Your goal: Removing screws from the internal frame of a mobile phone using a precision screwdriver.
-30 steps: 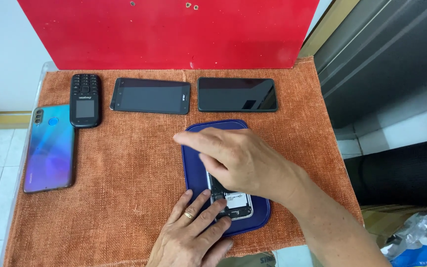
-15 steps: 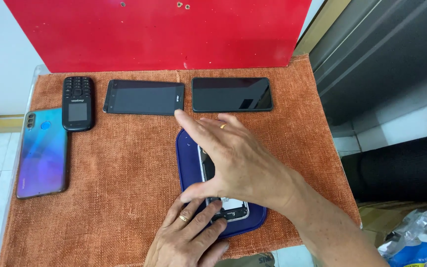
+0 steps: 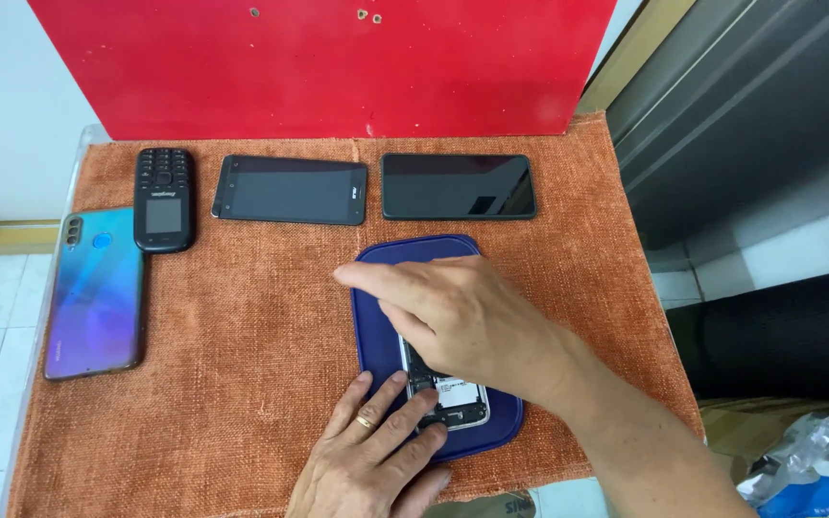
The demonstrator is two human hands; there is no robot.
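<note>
Currently the left hand (image 3: 376,460) pins the opened phone (image 3: 453,398) on the blue mat (image 3: 376,288); the right hand (image 3: 453,317), fingers apparently splayed, covers it. Loose internals could shift if pressure slips.

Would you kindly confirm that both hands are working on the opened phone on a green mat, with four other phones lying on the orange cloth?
Not quite: the head view shows the mat is dark blue, not green. Both the left hand and right hand rest on the opened phone, and four other phones lie on the orange cloth.

Rough woven orange cloth (image 3: 242,364), glossy phones (image 3: 458,186)
</note>
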